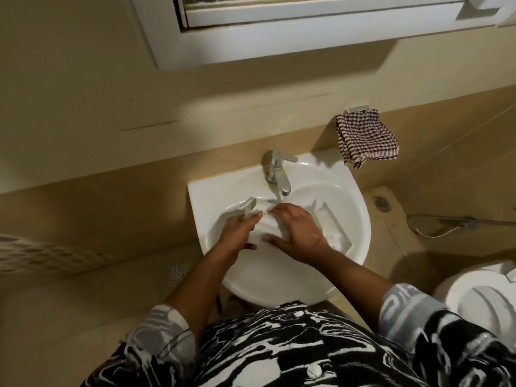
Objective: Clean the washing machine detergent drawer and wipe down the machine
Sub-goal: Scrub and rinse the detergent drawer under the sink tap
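A white plastic detergent drawer (332, 227) lies across the bowl of the white sink (354, 196), under the chrome tap (277, 173). My left hand (237, 233) grips the drawer's left end, fingers curled round its front panel. My right hand (296, 236) lies spread over the middle of the drawer and a white cloth-like patch there, fingers extended and pressing down. The drawer's right compartments show beyond my right hand. Whether water runs from the tap is unclear.
A red-and-white checked cloth (365, 141) hangs from a wall hook right of the tap. A white toilet (483, 297) stands at the right, a hose (446, 223) lies on the floor behind it. A window frame (279, 37) is above. Floor drains sit left and right.
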